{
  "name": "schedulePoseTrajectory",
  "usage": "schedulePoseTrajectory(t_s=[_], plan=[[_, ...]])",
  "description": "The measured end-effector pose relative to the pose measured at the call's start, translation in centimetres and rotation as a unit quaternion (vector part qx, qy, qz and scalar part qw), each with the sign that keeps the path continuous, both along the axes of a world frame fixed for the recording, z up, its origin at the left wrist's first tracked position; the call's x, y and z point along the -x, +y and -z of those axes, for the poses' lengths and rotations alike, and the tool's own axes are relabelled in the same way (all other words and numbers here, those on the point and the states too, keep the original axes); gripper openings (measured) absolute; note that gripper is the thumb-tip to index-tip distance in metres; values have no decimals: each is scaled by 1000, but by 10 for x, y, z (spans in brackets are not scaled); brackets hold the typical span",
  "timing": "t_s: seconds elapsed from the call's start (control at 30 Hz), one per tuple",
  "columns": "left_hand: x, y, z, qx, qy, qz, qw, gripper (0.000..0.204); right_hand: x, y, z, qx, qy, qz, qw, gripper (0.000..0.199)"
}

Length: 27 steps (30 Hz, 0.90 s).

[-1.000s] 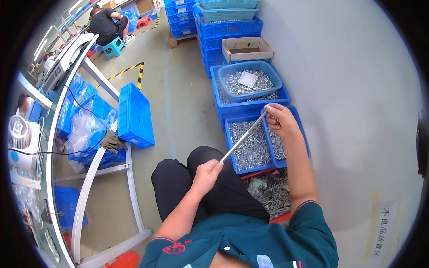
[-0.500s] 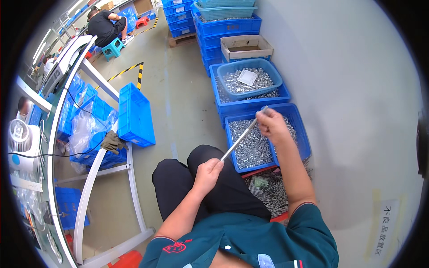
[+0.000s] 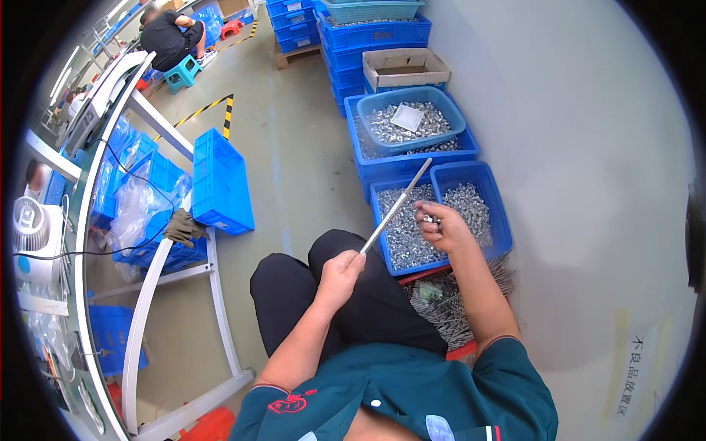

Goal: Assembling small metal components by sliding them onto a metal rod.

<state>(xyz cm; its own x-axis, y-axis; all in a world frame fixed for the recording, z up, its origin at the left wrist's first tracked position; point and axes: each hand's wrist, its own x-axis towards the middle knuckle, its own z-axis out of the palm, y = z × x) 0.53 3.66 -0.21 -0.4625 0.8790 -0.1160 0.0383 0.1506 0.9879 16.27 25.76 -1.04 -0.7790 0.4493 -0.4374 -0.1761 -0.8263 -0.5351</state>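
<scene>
My left hand (image 3: 340, 278) is closed round the lower end of a slim, straight metal rod (image 3: 397, 206). The rod slants up and to the right, its far end free. My right hand (image 3: 443, 229) is apart from the rod, its fingers curled round a few small metal parts (image 3: 432, 219), too small to name exactly. Beneath it is a blue divided bin (image 3: 506, 246). Both compartments hold many small silvery metal parts (image 3: 407, 246). Below the bin, partly under my right forearm, lies a heap of long thin metal pieces (image 3: 452, 316).
Behind the bin, a light-blue basket (image 3: 460, 125) of metal parts sits in a larger blue crate (image 3: 357, 158). Stacked blue crates (image 3: 382, 37) stand farther off. A white-framed workbench (image 3: 140, 345) is on my left, a pale wall (image 3: 581, 184) on my right. A person (image 3: 169, 37) sits far left.
My right hand has come off the rod's upper end and moved down slightly, now with small parts showing in its fingers. The rod stands more steeply in my left hand.
</scene>
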Motion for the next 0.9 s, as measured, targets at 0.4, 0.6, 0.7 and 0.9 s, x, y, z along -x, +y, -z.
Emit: schedulePoseTrajectory(t_s=[0.4,0.6,0.7,0.9], plan=[[0,-4,-3,33,74,21,997,25,9,38,-29,118,169,63,977,24],[-2,-2,-3,23,95,23,995,25,20,43,-40,63,123,101,985,25],[-2,-3,-1,19,96,15,995,25,23,33,-48,73,132,88,985,24],[-3,-3,-1,15,91,6,996,24,18,27,-64,-83,50,89,991,20]])
